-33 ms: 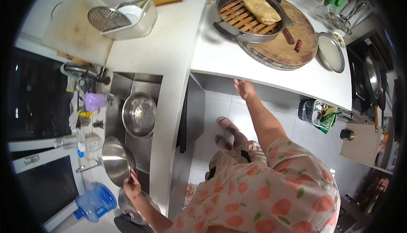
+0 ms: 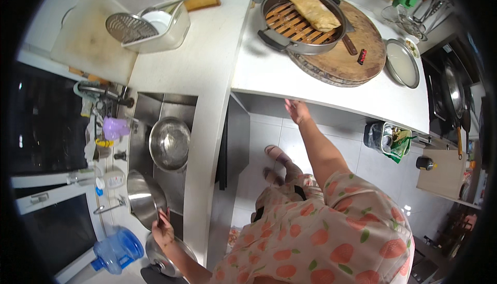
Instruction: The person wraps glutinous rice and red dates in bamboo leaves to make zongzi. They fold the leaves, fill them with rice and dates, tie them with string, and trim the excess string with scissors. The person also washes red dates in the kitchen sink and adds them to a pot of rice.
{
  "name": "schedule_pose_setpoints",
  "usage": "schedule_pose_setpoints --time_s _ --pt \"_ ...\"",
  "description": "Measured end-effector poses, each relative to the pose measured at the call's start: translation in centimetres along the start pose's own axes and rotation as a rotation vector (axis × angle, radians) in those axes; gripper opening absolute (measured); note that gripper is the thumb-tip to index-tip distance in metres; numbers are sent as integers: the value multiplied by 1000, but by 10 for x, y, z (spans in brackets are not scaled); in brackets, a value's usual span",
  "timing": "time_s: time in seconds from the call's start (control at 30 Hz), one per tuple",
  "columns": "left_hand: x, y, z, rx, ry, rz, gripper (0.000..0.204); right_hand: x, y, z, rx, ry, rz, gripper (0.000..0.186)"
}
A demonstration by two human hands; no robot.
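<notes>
I see the hands apart: the left hand (image 2: 164,229) grips a steel pan (image 2: 144,196), seven o'clock from the steel bowl (image 2: 170,144) in the sink (image 2: 173,197); the right hand (image 2: 297,111), fingers loosely spread, is near the white counter (image 2: 259,74).

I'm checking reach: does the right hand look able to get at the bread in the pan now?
Probably yes: the right hand looks empty near the counter, and no lid covers the bread. It would likely need to clear the counter's edge and the side of the pan.
</notes>
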State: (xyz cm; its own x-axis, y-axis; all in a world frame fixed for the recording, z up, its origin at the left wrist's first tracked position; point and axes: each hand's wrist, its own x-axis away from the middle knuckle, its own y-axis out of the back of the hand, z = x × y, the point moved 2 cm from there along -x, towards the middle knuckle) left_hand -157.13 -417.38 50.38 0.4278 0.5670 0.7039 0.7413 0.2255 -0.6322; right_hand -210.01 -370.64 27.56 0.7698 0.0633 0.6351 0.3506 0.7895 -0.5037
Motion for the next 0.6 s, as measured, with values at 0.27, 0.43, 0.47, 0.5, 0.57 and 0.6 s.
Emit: schedule_pose_setpoints --time_s 0.27,0.43,0.47,0.5,0.57,0.6 --pt "27 -112 96 -330 241 528 53 22 0 -4 41 19 68 26" --pt "0 -201 178 -520 140 631 54 69 -2 -47 -46 14 -56 26" --pt "-11 -218 193 -513 143 666 52 82 -2 -58 -49 0 -87 27" --pt "-27 -233 208 -619 141 627 47 94 -2 -68 -52 -27 -62 26" --pt "-60 -256 234 -722 98 439 40 119 0 -85 -48 -74 -48 25" --pt "-75 -268 245 -772 145 465 41 128 0 -93 -55 -100 -37 26"
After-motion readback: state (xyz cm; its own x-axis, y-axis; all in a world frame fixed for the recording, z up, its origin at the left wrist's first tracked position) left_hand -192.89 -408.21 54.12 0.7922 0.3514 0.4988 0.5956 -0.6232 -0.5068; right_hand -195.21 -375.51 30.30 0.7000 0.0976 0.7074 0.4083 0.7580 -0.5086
